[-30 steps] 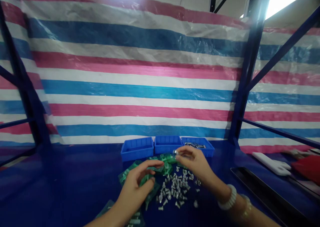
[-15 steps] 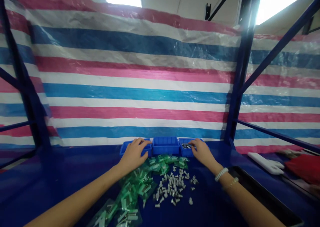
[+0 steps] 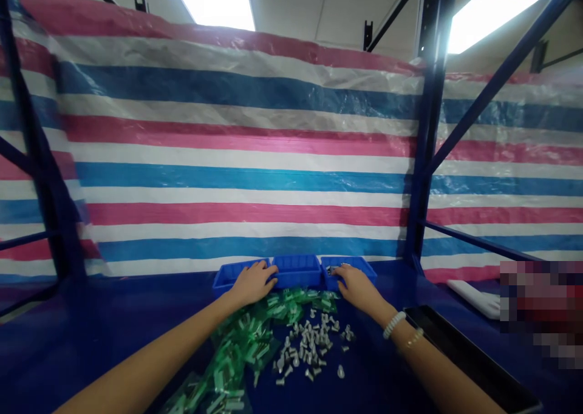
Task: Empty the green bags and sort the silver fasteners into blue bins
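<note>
Blue plastic bins (image 3: pixel 296 270): three, side by side along the back edge of the shelf, at 12 o'clock from the loose pile.

Striped tarp (image 3: pixel 237 159): pink, white and blue, hung behind the bins, between the uprights of the blue steel rack (image 3: pixel 426 159).

Blue shelf (image 3: pixel 387 365): carries everything below.

Black tray (image 3: pixel 469 347): long and shallow, at 3 o'clock from the pile; its contents do not show.

Left hand (image 3: pixel 252 283): open, palm down, fingers over the rim of the left bin. It grips nothing visible.

Right hand (image 3: pixel 357 286): fingertips dipped into the right bin, among the metal pieces. Whether they pinch one, the view cannot tell.

Hand placement: both wrists sit clear of the pile, and the work stays at rim height.

Bin contents: the right bin holds small dark metal pieces (image 3: pixel 331 270). No contents show in the other two; the rims and the left hand block the view.

Green plastic bags (image 3: pixel 241 341): heaped from 9 to 12 o'clock around the pile, with metal parts inside.

Silver metal studs (image 3: pixel 310 347): scattered loose on the shelf, below the bins.
</note>
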Demonstrator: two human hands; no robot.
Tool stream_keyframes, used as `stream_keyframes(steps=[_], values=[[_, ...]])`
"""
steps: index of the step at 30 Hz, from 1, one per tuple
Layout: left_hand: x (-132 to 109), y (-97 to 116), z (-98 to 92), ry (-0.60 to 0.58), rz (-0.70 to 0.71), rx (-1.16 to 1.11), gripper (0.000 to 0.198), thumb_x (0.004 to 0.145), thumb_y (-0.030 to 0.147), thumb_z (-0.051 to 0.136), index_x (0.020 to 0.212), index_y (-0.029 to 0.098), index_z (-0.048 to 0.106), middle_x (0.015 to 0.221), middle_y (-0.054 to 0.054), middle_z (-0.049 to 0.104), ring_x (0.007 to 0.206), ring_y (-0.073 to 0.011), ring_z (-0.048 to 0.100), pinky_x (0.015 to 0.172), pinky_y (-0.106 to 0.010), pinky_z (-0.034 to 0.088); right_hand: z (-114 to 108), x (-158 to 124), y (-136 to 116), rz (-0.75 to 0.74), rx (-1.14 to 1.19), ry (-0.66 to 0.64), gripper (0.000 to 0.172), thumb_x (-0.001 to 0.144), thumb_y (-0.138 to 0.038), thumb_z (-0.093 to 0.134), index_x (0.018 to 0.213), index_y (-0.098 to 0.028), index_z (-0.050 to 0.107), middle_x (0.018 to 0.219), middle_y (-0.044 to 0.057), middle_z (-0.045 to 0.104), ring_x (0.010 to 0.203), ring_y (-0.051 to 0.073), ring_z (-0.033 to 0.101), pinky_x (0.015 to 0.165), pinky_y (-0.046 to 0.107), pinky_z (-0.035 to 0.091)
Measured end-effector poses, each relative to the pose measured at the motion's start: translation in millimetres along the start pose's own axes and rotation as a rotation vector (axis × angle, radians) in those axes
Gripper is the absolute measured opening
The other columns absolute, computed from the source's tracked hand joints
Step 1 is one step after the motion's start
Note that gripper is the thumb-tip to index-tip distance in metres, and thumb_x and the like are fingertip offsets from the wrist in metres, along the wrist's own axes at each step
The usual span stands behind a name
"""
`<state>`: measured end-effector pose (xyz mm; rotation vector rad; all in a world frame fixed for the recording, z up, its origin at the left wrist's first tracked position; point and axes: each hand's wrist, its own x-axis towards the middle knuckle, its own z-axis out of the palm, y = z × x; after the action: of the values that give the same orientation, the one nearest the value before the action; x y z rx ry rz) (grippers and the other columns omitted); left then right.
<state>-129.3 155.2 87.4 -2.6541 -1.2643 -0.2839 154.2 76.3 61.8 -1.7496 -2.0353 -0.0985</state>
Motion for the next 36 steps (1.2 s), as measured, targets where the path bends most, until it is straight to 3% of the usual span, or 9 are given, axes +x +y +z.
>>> stream_keyframes(steps=[4,12,29,33,36], values=[[-4.6,-5.4,0.0,0.013,0.097,-0.004,0.029,0.094,0.035,0.038,0.113,0.027,0.058,0.1,-0.007,0.059,0.095,-0.0248,0.057,0.078,-0.036,0.047,-2.2,-0.3,-2.4,0.016,-0.011,-0.003,0.034,0.083,-0.008,0.049,0.112,-0.015,0.065,0.107,0.013,0.065,0.1,0.024,0.062,0.087,0.031,0.042],[-17.3,-7.1,-2.8,0.058,0.19,0.007,0.028,0.095,0.033,0.04,0.117,0.029,0.058,0.1,-0.006,0.058,0.092,-0.024,0.057,0.08,-0.038,0.045,-4.0,1.0,-2.7,0.049,-0.008,-0.009,0.028,0.083,-0.008,0.051,0.104,-0.016,0.067,0.104,0.011,0.067,0.099,0.023,0.063,0.087,0.029,0.042],[-18.8,4.9,-9.9,0.133,0.077,0.058,0.031,0.093,0.035,0.049,0.121,0.025,0.059,0.107,-0.01,0.066,0.098,-0.0292,0.062,0.083,-0.043,0.047,-3.0,-2.1,-4.7,0.006,0.074,0.061,0.041,0.081,0.004,0.042,0.108,-0.014,0.068,0.107,0.013,0.064,0.098,0.02,0.063,0.086,0.027,0.043],[-39.8,13.9,-33.3,0.242,0.045,0.054,0.043,0.096,0.041,0.039,0.134,0.021,0.048,0.122,-0.014,0.06,0.111,-0.0321,0.054,0.093,-0.048,0.042,-17.7,-3.2,-12.2,0.009,0.102,0.119,0.038,0.085,-0.001,0.041,0.115,-0.011,0.061,0.117,0.015,0.059,0.103,0.021,0.06,0.089,0.03,0.042],[-79.0,13.4,-47.3,0.287,0.059,-0.077,0.043,0.094,0.047,0.041,0.13,0.026,0.051,0.118,-0.009,0.063,0.109,-0.0284,0.057,0.093,-0.044,0.045,-32.9,-10.7,-24.9,-0.038,0.142,0.143,0.028,0.09,-0.011,0.044,0.111,-0.014,0.061,0.111,0.012,0.061,0.102,0.021,0.059,0.09,0.031,0.043]])
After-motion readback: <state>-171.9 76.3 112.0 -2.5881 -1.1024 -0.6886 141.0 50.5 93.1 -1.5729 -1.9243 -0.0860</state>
